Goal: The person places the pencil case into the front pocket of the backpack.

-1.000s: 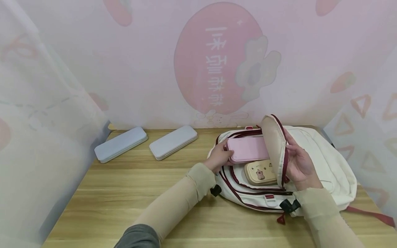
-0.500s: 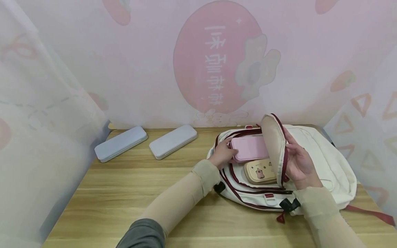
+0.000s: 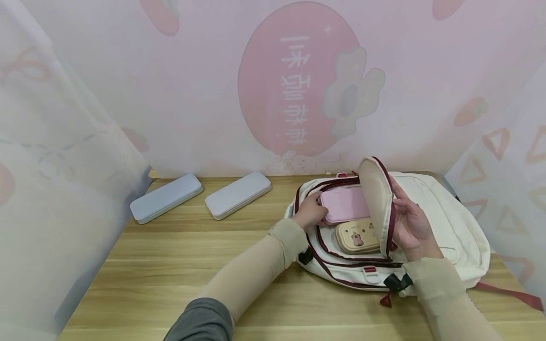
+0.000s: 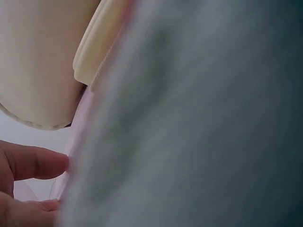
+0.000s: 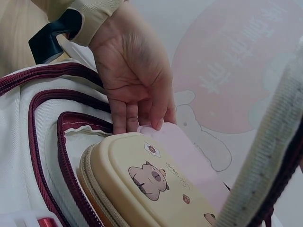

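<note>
A white backpack (image 3: 452, 222) with dark red zippers lies on the table, its front pocket unzipped. Near the pocket's left edge my left hand (image 3: 310, 212) pinches the end of a pink pencil case (image 3: 344, 203), thumb on top. Most of that case sits inside the pocket, its right end hidden behind the flap (image 3: 377, 203). My right hand (image 3: 411, 225) grips the flap's edge and keeps it raised. Below the pink case lies a yellow zippered pencil case (image 5: 142, 175) with a printed capybara. A blurred pale surface covers much of the left wrist view.
A light blue case (image 3: 166, 198) and a pale lilac case (image 3: 238, 195) lie on the wooden table (image 3: 170, 270) to the left. A patterned curtain (image 3: 204, 94) rises behind the table. One red strap (image 3: 512, 297) trails off the bag's right side.
My left hand has moved right, sliding the pink pencil case deeper into the pocket under the flap. The right hand and flap have stayed in place.
</note>
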